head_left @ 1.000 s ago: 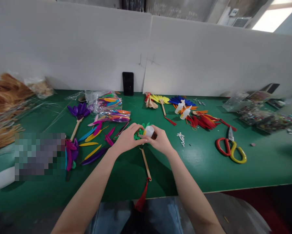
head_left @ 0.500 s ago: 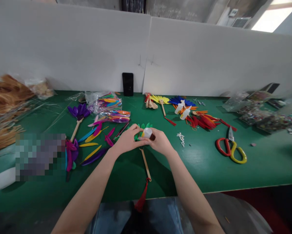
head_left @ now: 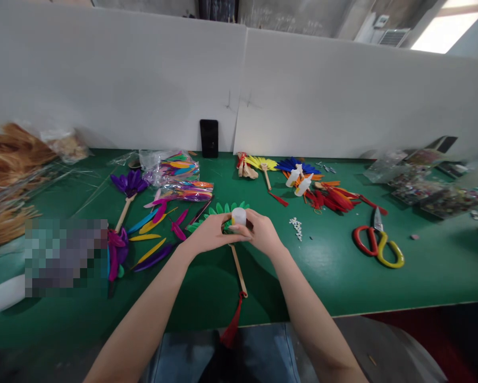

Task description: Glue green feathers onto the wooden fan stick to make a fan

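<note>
White bottle (head_left: 239, 216): I see it clasped in the right hand (head_left: 263, 230), among the fingers.
Left hand (head_left: 210, 234): curled just beside the bottle; I cannot tell what it grips.
Green feather fan (head_left: 226, 208): beneath and just beyond both hands, its wooden handle (head_left: 237, 270) and red tassel (head_left: 233, 323) pointing back below them.
White beads (head_left: 297, 227): near, right of the right hand.
Scissors (head_left: 378, 227): farther right, past the beads.
Loose feathers (head_left: 151, 250): left of the left hand.

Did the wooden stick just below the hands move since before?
No. Judged against the scissors, the wooden stick lies in the same place on the green table.
</note>
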`<state>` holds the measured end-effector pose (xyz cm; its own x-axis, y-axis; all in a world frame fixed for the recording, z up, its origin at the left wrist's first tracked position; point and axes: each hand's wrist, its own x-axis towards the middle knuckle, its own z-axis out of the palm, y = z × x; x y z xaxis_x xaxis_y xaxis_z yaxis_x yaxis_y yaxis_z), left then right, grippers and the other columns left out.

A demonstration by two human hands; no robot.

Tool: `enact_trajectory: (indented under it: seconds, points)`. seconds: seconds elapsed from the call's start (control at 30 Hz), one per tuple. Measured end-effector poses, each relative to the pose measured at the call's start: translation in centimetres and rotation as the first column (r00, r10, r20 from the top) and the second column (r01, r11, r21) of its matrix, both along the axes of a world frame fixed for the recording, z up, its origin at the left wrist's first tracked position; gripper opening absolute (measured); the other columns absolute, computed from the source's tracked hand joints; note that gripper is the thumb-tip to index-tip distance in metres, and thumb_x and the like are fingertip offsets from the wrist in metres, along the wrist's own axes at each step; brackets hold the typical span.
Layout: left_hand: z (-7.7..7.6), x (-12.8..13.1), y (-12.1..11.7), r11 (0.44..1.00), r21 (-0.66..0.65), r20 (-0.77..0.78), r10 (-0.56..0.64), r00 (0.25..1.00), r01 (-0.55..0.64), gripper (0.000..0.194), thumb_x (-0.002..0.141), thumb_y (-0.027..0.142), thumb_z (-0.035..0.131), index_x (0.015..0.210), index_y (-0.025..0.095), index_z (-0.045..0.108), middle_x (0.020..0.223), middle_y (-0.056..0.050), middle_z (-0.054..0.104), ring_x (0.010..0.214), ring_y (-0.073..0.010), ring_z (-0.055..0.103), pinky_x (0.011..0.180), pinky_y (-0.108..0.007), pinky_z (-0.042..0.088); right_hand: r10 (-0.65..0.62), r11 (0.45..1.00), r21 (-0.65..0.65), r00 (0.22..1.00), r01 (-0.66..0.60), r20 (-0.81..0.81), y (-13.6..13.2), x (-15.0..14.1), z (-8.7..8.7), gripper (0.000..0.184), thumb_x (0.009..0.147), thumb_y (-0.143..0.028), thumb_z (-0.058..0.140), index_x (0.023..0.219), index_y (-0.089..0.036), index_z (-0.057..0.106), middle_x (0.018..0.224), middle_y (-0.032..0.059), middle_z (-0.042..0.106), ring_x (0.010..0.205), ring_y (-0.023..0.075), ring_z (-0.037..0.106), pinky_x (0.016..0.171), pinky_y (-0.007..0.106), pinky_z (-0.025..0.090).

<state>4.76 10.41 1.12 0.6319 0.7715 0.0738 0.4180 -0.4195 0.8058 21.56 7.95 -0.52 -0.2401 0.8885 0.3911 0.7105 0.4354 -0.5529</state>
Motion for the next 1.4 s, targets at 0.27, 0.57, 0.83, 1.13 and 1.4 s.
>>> enact_trajectory:
  seconds: [0.27,0.57,0.83,1.13,1.4]
  points:
    - [-0.3,-0.4,0.5,0.999,0.044,-0.019,0.001,1.000,0.000,0.044,0.079,0.042,0.056,0.116,0.018,0.054,0.070,0.002,0.055,0.051,-0.0096,0.037,0.048,-0.020,0.027,0.036,0.988,-0.127,0.922,-0.092,-0.385,0.1,-0.1,0.4,0.027,0.077,-0.044,0.060,0.076,-0.017,0.058,0.068,-0.0004,0.051,0.055,0.0107,0.043,0.049,0.022,0.033]
    - [-0.8,-0.5,0.6,0.994,0.106,-0.093,0.000,0.996,0.010,0.055,0.077,0.041,0.061,0.127,0.022,0.048,0.078,0.000,0.062,0.059,-0.0128,0.050,0.055,-0.021,0.036,0.020,0.824,-0.427,0.772,-0.372,-0.635,0.0,0.3,0.6,0.031,0.067,-0.037,0.069,0.086,-0.016,0.056,0.074,0.0014,0.056,0.061,0.0129,0.053,0.054,0.025,0.044]
    - [0.0,-0.4,0.4,0.996,0.075,-0.033,0.053,0.998,-0.050,0.068,0.067,0.047,0.067,0.128,0.023,0.046,0.104,-0.004,0.062,0.083,-0.0201,0.057,0.067,-0.025,0.042,0.009,0.975,-0.202,0.930,-0.090,-0.367,0.1,0.3,0.5,0.023,0.074,-0.038,0.062,0.074,-0.017,0.053,0.062,-0.0035,0.044,0.052,0.0091,0.037,0.047,0.022,0.031]
    - [0.7,-0.7,0.3,1.000,0.019,-0.046,0.011,0.999,-0.010,0.045,0.069,0.050,0.065,0.099,0.017,0.063,0.082,-0.002,0.064,0.066,-0.0149,0.053,0.057,-0.022,0.037,0.090,0.983,-0.135,0.967,-0.125,-0.236,0.1,-0.4,0.0,0.020,0.077,-0.035,0.058,0.072,-0.019,0.046,0.062,-0.0035,0.039,0.053,0.0114,0.036,0.047,0.023,0.029]
    - [2.5,-0.5,1.2,0.993,0.017,-0.091,-0.114,0.989,0.116,0.041,0.071,0.049,0.061,0.092,0.013,0.064,0.073,-0.001,0.063,0.061,-0.0136,0.051,0.055,-0.022,0.036,0.103,0.990,-0.073,0.973,-0.121,-0.207,0.2,-0.1,0.1,0.011,0.076,-0.026,0.053,0.073,-0.019,0.045,0.064,-0.0028,0.041,0.054,0.0114,0.038,0.049,0.022,0.029]
